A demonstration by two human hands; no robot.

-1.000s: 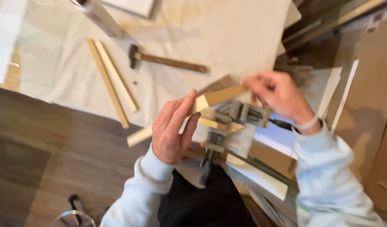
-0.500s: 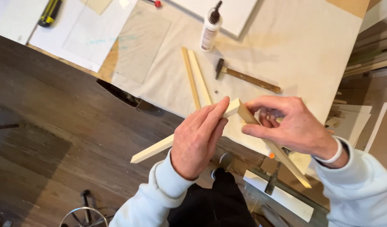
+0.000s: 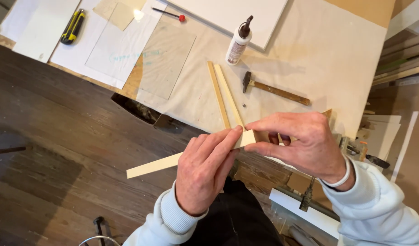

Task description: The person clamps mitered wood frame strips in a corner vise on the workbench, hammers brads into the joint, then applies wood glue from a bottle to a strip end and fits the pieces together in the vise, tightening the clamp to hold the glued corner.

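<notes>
thin wood strip (image 3: 155,165) held in the air below the table (image 3: 309,45) edge, pinched at its end by left hand (image 3: 205,175) and right hand (image 3: 305,146); looks light, stiff, snappable, best gripped near that end.

Free room and obstacles. Both hands work off the near edge of the surface (image 3: 309,50), above the dark plank floor (image 3: 59,159), which lies open to the left. Ahead of the left hand (image 3: 205,175), two wooden strips (image 3: 222,93) lie side by side. Beyond the right hand (image 3: 305,146), the hammer (image 3: 273,90) lies crosswise; the glue bottle (image 3: 238,42) stands upright behind it. Bare cloth shows right of the hammer. A clamp (image 3: 307,196) sits close under the right wrist.
</notes>
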